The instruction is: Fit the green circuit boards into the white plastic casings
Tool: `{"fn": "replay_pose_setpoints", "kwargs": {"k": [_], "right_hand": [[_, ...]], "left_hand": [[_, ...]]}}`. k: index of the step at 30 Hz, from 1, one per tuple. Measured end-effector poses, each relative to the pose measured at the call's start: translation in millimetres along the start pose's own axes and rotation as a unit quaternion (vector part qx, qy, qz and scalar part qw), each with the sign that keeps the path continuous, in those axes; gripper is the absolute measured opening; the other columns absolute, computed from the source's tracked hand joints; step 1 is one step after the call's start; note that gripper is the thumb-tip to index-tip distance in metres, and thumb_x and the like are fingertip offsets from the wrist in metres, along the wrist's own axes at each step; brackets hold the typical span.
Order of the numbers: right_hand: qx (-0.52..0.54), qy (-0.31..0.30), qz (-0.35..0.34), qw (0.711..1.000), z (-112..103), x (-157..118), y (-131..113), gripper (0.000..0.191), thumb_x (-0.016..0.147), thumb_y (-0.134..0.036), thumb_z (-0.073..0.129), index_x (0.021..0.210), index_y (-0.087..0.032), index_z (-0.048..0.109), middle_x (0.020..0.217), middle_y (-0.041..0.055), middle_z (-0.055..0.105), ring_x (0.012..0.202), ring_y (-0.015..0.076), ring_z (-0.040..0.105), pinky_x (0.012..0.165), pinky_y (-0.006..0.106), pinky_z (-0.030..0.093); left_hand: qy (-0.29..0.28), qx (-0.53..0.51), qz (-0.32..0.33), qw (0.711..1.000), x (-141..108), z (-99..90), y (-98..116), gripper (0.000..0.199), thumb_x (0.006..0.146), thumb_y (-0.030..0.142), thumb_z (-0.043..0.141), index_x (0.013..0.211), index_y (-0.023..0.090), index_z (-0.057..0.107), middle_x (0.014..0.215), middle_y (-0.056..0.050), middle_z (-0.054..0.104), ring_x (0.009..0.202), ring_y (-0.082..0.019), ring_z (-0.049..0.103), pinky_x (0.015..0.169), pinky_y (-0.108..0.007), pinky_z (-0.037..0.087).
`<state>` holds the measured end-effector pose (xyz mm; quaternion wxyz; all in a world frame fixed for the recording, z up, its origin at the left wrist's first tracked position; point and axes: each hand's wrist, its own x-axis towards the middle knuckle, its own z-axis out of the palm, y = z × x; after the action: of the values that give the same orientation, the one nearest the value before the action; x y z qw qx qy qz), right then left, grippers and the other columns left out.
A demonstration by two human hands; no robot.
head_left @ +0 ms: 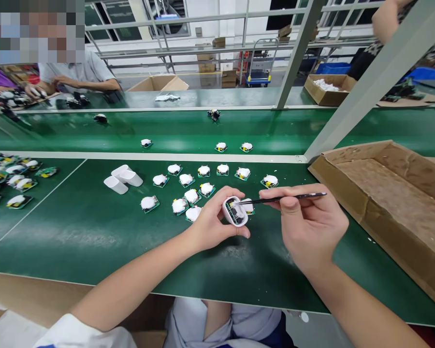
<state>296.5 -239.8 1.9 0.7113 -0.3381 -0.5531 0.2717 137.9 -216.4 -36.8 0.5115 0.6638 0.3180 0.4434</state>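
My left hand [217,220] is closed around a small white plastic housing [241,221], its open end facing me. Inside the housing a circuit board with dark and yellow parts [232,207] can be seen. Between the fingers of my right hand [308,222] are black tweezers [297,196], whose tips reach into the housing's opening. Just behind my hands, several small green circuit boards topped with white material [192,195] lie scattered on the green mat. To the left, a few white housings [121,180] lie on their sides close together.
An open cardboard box [377,212] stands at the right. More boards [20,181] are heaped at the far left. Beyond a pale rail runs a green conveyor belt [174,128] carrying a few boards. A slanted metal post [377,82] rises at the right. Co-workers sit or stand across the belt.
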Motion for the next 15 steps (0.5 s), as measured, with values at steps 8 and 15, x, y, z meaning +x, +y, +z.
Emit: {"fn": "replay_pose_setpoints", "kwargs": {"k": [8,15], "right_hand": [[-0.138,-0.026,-0.125,0.982,-12.5,17.6,-1.8,0.012,0.095,-0.022,0.051,0.088,-0.022,0.061,0.078,0.0017,0.062,0.072,0.0157,0.06,0.069,0.03,0.05],[-0.452,-0.223,-0.205,0.839,-6.6,5.7,10.3,0.026,0.093,-0.014,0.042,0.099,-0.018,0.067,0.081,0.0045,0.053,0.062,0.0116,0.049,0.051,0.022,0.036]], "left_hand": [[0.039,0.076,0.059,0.995,2.8,-4.7,-9.4,0.042,0.074,0.032,0.072,0.108,0.024,0.049,0.107,-0.005,0.045,0.089,-0.014,0.05,0.07,-0.024,0.046],[0.064,0.191,0.099,0.975,4.9,-6.0,-2.8,0.032,0.074,0.023,0.073,0.098,0.021,0.053,0.098,-0.002,0.049,0.088,-0.015,0.049,0.076,-0.026,0.043]]}}
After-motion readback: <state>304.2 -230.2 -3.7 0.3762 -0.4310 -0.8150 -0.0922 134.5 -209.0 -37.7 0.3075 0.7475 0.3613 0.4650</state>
